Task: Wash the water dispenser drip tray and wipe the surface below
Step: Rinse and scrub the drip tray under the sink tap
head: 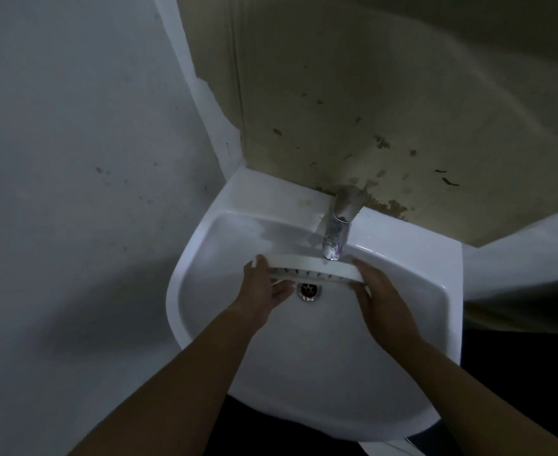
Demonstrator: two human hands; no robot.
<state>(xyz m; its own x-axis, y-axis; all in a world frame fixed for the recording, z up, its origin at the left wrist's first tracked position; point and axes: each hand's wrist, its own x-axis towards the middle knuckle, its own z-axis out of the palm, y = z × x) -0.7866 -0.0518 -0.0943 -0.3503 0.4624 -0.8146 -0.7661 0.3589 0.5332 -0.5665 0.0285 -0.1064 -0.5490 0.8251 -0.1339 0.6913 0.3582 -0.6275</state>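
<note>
Fingers (260,262) of the left hand (261,287) are curled round the left end of the drip tray (307,260). The right end is held by the right hand (381,292), whose fingers (363,268) are wrapped over the rim. The white tray is held up in the air over the sink (185,324), not resting on it. It is found near the back edge of the sink, above the drain (307,290) and just under the mouth of the tap (336,232). Its long side is stretched from left to right, from one hand to the other. It is tipped up on its edge, so the slots are turned down toward the drain. Both hands are equally near, so it could be turned by either one. The washing is judged to be under way, and the wiping is not yet done. Running water cannot be made out in the dim light. Behind the tap a stained wall (353,110) is seen. No words or labels can be read.
</note>
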